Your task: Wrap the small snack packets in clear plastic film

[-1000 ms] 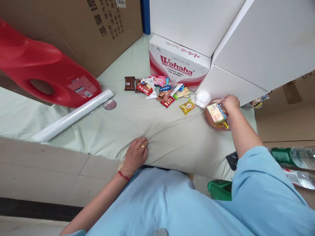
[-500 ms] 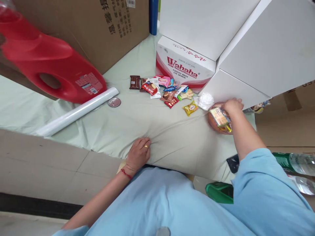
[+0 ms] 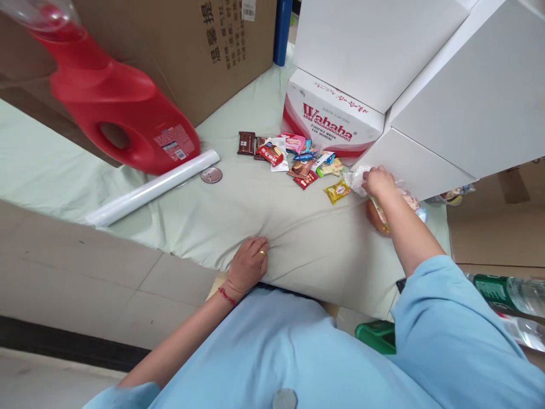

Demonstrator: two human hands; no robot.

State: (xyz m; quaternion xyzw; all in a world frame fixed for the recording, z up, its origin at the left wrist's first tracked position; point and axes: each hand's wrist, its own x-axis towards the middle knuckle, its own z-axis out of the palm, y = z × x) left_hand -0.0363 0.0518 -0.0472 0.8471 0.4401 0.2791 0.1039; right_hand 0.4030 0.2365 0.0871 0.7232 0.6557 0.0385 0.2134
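Observation:
My left hand, with a ring and a red string bracelet at the wrist, rests palm down on the pale green cloth near its front edge. It holds nothing. At the right, my right hand has its fingers closed on crumpled clear-white plastic wrap. Below that hand sits a round brownish bowl with packaged snacks in it, partly hidden by my wrist. A yellow snack packet lies just left of the plastic. Farther left is a pile of wrapped snacks.
Behind the snacks stands a Wahaha water carton, beside large white boxes. To the left are a red detergent bottle, a white plastic roll and a round brown disc. Water bottles are at the right.
My right hand has moved left from the bowl's far side to the crumpled plastic. My left hand stays on the cloth. The view has shifted slightly.

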